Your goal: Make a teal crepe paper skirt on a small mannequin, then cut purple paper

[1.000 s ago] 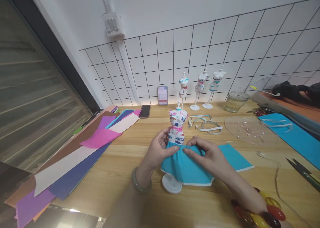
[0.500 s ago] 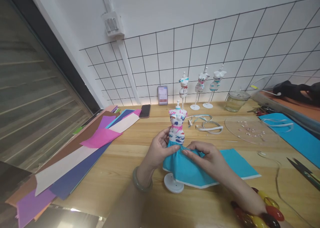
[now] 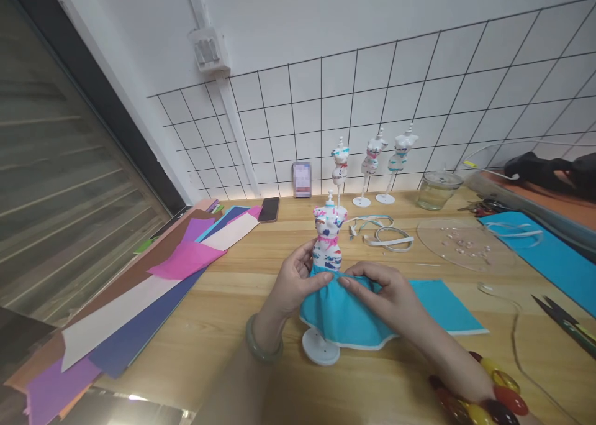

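Observation:
A small dress-form mannequin point(image 3: 327, 254), white with painted patches and a pink band at its waist, stands upright on a round white base point(image 3: 321, 348). Blue fabric point(image 3: 347, 319) with a white lower edge wraps its hips in folds and trails off to the right. My left hand point(image 3: 294, 285) is closed at the mannequin's left side, its thumb pressing the fabric's top edge against the hip. Close beside it, my right hand point(image 3: 386, 294) pinches the same top edge between thumb and fingers. Some of its fingertips are hidden by the cloth.
Coloured fabric sheets point(image 3: 186, 257) lie on the left. Three more mannequins point(image 3: 374, 155) stand at the back, near a glass jar point(image 3: 437, 190). Ribbons point(image 3: 388, 238), a clear plate of beads point(image 3: 465, 242), scissors point(image 3: 563, 319) and a blue sheet point(image 3: 544, 260) lie to the right.
The fabric hangs a little differently, its lower right edge drawn slightly in towards the mannequin. Both hands keep their hold, and the view has shifted slightly.

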### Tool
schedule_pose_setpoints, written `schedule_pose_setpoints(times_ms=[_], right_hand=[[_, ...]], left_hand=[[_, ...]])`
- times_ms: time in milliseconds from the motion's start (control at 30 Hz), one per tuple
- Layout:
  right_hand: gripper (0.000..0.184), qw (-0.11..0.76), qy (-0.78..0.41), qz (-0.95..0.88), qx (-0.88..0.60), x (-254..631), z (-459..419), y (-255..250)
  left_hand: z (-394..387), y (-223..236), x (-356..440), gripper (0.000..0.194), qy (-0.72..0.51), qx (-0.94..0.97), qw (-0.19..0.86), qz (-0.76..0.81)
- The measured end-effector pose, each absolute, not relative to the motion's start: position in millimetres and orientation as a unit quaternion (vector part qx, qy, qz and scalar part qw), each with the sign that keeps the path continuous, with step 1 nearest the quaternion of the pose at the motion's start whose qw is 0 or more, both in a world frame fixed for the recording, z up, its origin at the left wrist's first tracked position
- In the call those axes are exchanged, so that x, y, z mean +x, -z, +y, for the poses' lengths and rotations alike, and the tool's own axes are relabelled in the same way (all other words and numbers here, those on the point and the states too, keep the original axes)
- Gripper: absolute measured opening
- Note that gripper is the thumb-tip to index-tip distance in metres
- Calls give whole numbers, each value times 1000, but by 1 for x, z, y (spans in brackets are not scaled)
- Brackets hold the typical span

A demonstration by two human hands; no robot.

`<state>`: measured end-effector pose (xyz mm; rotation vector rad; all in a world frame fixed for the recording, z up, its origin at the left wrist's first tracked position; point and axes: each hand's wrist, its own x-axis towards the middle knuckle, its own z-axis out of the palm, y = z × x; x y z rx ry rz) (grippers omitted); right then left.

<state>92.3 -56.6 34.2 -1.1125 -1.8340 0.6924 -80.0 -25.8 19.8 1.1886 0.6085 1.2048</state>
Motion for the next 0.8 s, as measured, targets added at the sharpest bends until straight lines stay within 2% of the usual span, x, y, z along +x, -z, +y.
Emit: schedule_pose_setpoints(times_ms=[400,800], right_hand=[[22,415,-342,-743,-398,92,-61,-41],[17,433,-388,-682,-444,91,-55,-30]], left_hand=[[-27,-22,-80,65,-516,532,615,266],[-27,-20,-78,67,-514,547,613,246]])
